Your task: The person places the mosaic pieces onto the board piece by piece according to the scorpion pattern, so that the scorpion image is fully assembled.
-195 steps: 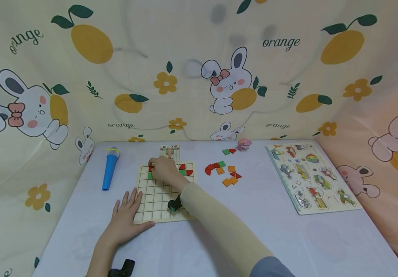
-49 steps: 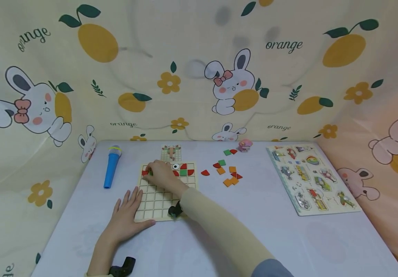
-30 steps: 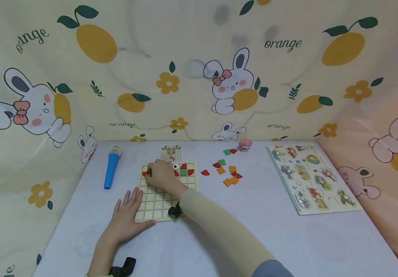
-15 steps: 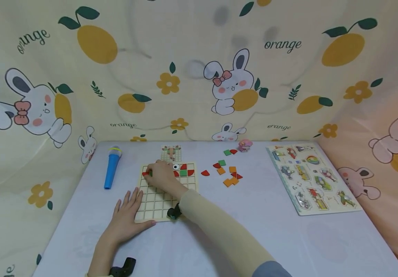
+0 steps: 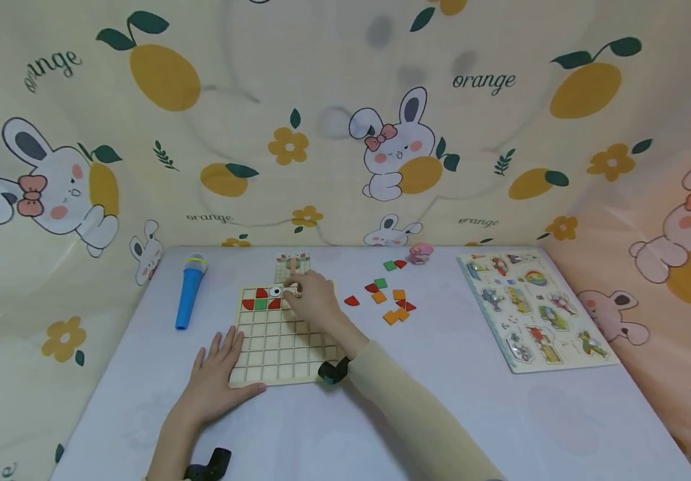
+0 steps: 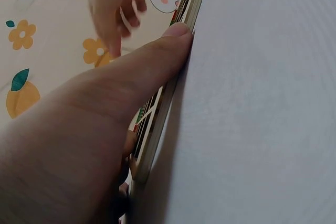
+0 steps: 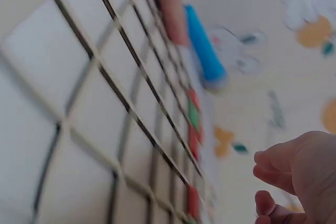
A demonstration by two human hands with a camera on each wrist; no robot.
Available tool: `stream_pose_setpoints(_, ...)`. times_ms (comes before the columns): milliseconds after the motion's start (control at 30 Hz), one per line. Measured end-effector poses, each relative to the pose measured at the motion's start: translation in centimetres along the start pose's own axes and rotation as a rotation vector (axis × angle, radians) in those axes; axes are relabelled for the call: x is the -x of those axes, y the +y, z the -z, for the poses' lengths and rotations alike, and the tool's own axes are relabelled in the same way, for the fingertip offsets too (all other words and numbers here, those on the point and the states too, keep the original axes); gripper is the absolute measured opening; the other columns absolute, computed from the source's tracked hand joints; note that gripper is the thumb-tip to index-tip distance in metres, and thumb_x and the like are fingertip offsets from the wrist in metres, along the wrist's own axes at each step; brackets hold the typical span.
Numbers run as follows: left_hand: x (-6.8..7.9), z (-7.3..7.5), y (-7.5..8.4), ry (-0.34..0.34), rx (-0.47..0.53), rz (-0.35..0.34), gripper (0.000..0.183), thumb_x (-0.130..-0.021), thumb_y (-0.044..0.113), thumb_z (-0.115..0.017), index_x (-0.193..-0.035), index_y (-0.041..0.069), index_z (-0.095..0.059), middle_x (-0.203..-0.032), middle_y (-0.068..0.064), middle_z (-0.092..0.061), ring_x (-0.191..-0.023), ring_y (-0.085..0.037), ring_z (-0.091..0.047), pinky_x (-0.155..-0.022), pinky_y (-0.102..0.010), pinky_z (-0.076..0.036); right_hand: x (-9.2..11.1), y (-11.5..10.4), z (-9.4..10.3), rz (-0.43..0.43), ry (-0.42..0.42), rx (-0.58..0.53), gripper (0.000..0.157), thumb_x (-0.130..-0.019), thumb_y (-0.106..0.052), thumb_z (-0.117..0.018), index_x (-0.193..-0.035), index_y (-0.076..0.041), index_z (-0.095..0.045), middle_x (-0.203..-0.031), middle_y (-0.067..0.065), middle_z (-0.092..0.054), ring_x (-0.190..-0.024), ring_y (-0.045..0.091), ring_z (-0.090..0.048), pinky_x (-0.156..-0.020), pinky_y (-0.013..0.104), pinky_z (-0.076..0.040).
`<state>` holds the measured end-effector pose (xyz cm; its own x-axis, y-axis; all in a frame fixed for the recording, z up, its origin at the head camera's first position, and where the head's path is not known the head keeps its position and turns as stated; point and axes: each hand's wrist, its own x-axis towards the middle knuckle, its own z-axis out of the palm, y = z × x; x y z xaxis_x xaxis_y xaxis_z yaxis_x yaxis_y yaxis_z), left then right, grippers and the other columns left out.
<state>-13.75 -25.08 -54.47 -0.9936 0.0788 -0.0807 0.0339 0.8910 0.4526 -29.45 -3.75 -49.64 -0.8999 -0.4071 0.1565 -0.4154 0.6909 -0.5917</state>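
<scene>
A gridded puzzle board [image 5: 273,341] lies flat on the table. My left hand [image 5: 215,377] rests at its left edge, fingers spread. In the left wrist view that hand's thumb [image 6: 152,56] touches the board's edge. Over the board's far rows hovers my right hand [image 5: 315,300], fingers loosely bent; the right wrist view shows a gap between thumb and fingertips and no piece there. At the far left of the grid sit a green square [image 5: 261,304], red curved pieces [image 5: 248,304] and a round eye piece [image 5: 275,292]. The right hand hides the far right rows.
Behind the board lies a pattern card [image 5: 284,270]. Loose orange squares [image 5: 390,318], green squares [image 5: 380,283] and red pieces [image 5: 352,301] lie to its right. A blue toy microphone [image 5: 189,294] is left, a pink figurine [image 5: 420,253] at the back, a picture puzzle [image 5: 537,314] far right.
My right hand has left the board's far-left corner and moved right, uncovering the pieces there. Since the oldest frame, a red piece has gone from the loose group to the left column. Left hand unchanged.
</scene>
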Motion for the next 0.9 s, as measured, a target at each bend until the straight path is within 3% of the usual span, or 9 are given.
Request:
stream_pose_setpoints(300, -0.1, -0.1, 0.0, -0.01, 0.006, 0.015, 0.128, -0.08, 0.079, -0.072, -0.167, 0.0, -0.022, -0.176, -0.022, -0.012, -0.161, -0.052, -0.003, -0.124, -0.075, 0.0, 4.0, 6.9, 5.4, -0.175, 0.173, -0.109, 0.022, -0.1, -0.022, -0.073, -0.119, -0.012, -0.079, -0.096, 0.009, -0.066, -0.084, 0.023, -0.056, -0.07, 0.033, -0.045)
stream_pose_setpoints(567, 0.1, 0.0, -0.1, -0.002, -0.004, 0.014, 0.128, -0.081, 0.079, -0.071, -0.167, -0.001, -0.022, -0.176, -0.022, -0.012, -0.161, -0.052, -0.004, -0.124, -0.075, 0.0, 7.4, 12.8, 8.7, -0.243, 0.23, -0.158, 0.026, -0.1, -0.018, -0.072, -0.122, -0.006, -0.077, -0.094, 0.012, -0.064, -0.084, 0.026, -0.055, -0.07, 0.034, -0.044)
stream_pose_setpoints(733, 0.1, 0.0, 0.0, 0.001, 0.002, 0.009, 0.128, -0.08, 0.078, -0.072, -0.167, -0.001, -0.022, -0.176, -0.022, -0.012, -0.161, -0.052, -0.004, -0.124, -0.075, 0.001, 8.7, 15.7, 10.1, -0.332, 0.281, -0.2, 0.027, -0.103, -0.021, -0.07, -0.125, -0.007, -0.075, -0.096, 0.011, -0.061, -0.086, 0.026, -0.052, -0.072, 0.033, -0.042)
stream_pose_setpoints(900, 0.0, -0.1, 0.1, -0.001, 0.003, 0.011, 0.128, -0.08, 0.079, -0.072, -0.167, -0.001, -0.022, -0.176, -0.023, -0.011, -0.161, -0.052, -0.003, -0.124, -0.075, 0.001, 9.4, 17.6, 10.1, -0.385, 0.297, -0.229, 0.028, -0.104, -0.023, -0.069, -0.126, -0.007, -0.074, -0.099, 0.011, -0.062, -0.091, 0.026, -0.054, -0.076, 0.033, -0.044)
